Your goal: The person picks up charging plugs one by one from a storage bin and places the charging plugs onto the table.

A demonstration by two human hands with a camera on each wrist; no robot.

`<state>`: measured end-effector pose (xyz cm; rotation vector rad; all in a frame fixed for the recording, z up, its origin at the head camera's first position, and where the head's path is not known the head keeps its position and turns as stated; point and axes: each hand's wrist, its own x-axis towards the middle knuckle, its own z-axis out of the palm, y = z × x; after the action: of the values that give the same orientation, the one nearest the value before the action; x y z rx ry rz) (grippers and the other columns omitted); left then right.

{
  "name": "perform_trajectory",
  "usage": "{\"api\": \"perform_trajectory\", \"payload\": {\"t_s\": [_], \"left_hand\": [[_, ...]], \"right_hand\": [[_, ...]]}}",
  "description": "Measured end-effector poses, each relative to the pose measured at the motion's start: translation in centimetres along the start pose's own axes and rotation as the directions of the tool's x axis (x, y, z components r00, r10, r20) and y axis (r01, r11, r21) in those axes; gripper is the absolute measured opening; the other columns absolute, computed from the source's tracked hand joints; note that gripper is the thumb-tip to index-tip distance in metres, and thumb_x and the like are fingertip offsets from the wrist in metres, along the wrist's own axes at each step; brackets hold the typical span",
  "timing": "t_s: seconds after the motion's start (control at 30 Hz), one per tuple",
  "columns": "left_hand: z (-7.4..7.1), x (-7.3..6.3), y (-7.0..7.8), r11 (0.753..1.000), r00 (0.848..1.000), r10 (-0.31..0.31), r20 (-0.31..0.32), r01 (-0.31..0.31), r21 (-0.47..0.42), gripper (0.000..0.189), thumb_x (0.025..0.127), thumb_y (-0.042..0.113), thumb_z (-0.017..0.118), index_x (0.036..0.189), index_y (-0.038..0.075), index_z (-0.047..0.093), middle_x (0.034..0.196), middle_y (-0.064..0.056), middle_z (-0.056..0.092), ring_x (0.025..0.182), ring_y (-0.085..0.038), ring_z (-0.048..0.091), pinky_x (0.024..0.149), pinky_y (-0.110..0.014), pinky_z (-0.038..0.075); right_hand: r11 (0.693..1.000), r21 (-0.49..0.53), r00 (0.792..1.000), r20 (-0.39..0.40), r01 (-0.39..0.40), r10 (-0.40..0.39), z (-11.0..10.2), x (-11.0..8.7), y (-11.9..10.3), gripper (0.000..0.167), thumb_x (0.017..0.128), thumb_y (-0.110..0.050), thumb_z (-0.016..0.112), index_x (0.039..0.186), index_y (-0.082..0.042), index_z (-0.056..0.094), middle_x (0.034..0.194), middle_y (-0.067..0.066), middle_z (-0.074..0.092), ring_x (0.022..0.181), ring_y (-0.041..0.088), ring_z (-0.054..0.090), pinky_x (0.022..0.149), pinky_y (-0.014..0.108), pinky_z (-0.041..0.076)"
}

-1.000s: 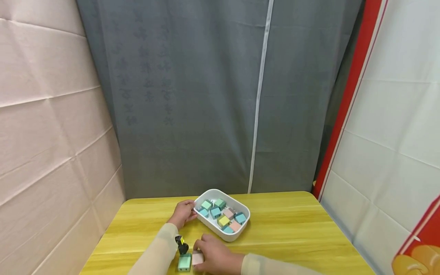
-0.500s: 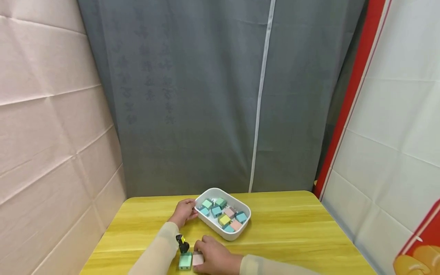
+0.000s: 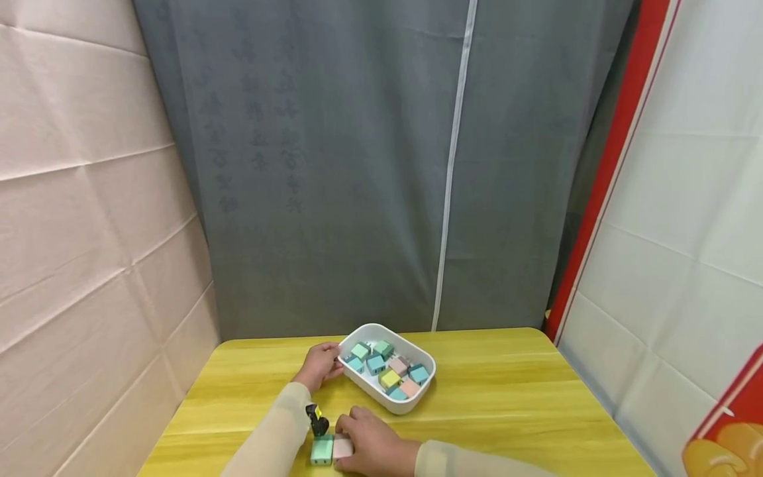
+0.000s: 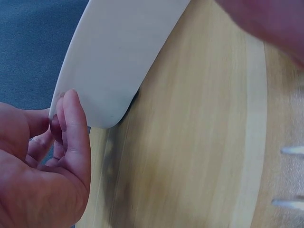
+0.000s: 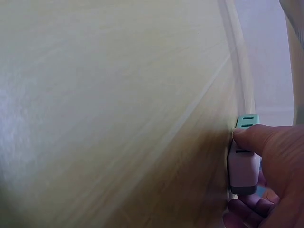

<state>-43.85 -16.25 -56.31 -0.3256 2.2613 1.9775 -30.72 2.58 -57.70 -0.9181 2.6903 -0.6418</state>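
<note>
Pink block (image 3: pixel 342 447) likely light, stiff, hard to break, smooth enough to slip; best pinched across opposite sides. Looks pale, boxy, round-edged, slotted, with grey end. Lies on near part of table (image 3: pixel 495 397), just right of green block (image 3: pixel 322 450); contact between them hard to judge. Right hand (image 3: pixel 375 442) grasps pink block; left hand (image 3: pixel 318 366) pinches left side of white tray (image 3: pixel 403 407), farther off.

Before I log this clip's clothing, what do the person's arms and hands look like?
The left sleeve and right sleeve are long, plain and cream. The left hand and right hand wear no gloves. A small black device with a yellow mark sits by the left cuff.
</note>
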Motion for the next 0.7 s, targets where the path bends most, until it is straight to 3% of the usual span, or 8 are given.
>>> {"api": "perform_trajectory", "payload": {"t_s": [0.2,0.33,0.53,0.7], "left_hand": [[0.1,0.4,-0.3,1.0,1.0,0.007,-0.001,-0.007,-0.011,0.039,0.118,0.018,0.054,0.151,-0.002,0.06,0.111,-0.018,0.067,0.086,-0.022,0.067,0.082,-0.03,0.066],[0.2,0.3,-0.5,1.0,1.0,0.01,-0.004,-0.01,-0.008,0.039,0.118,0.018,0.054,0.15,-0.003,0.06,0.112,-0.019,0.067,0.086,-0.022,0.068,0.082,-0.031,0.067],[0.2,-0.5,-0.2,1.0,1.0,0.015,-0.002,-0.015,-0.02,0.038,0.118,0.018,0.055,0.149,-0.004,0.061,0.11,-0.019,0.068,0.085,-0.022,0.068,0.082,-0.031,0.067],[0.1,-1.0,0.2,0.998,0.999,0.048,0.005,-0.047,-0.034,0.039,0.118,0.018,0.054,0.148,-0.007,0.06,0.11,-0.02,0.068,0.086,-0.023,0.068,0.085,-0.034,0.067]], "right_hand": [[1.0,0.012,1.0,-0.02,-0.012,0.013,-0.1,-0.2,0.1,0.051,0.091,-0.054,0.091,0.128,-0.031,0.065,0.104,-0.013,0.051,0.088,0.001,0.047,0.078,0.022,0.05],[0.999,0.046,0.997,-0.075,-0.002,0.005,-0.6,-0.7,0.5,0.063,0.087,-0.06,0.091,0.131,-0.026,0.063,0.106,-0.012,0.052,0.088,0.002,0.049,0.079,0.024,0.051],[0.978,0.178,0.976,-0.207,0.107,-0.069,-3.6,-1.1,1.0,0.047,0.094,-0.047,0.09,0.124,-0.021,0.064,0.106,-0.007,0.058,0.092,0.007,0.055,0.078,0.024,0.051],[0.983,0.077,0.935,-0.327,0.169,-0.135,-6.9,-0.6,1.9,0.033,0.1,-0.032,0.086,0.124,-0.02,0.066,0.108,-0.005,0.059,0.097,0.011,0.061,0.081,0.025,0.055]]}}
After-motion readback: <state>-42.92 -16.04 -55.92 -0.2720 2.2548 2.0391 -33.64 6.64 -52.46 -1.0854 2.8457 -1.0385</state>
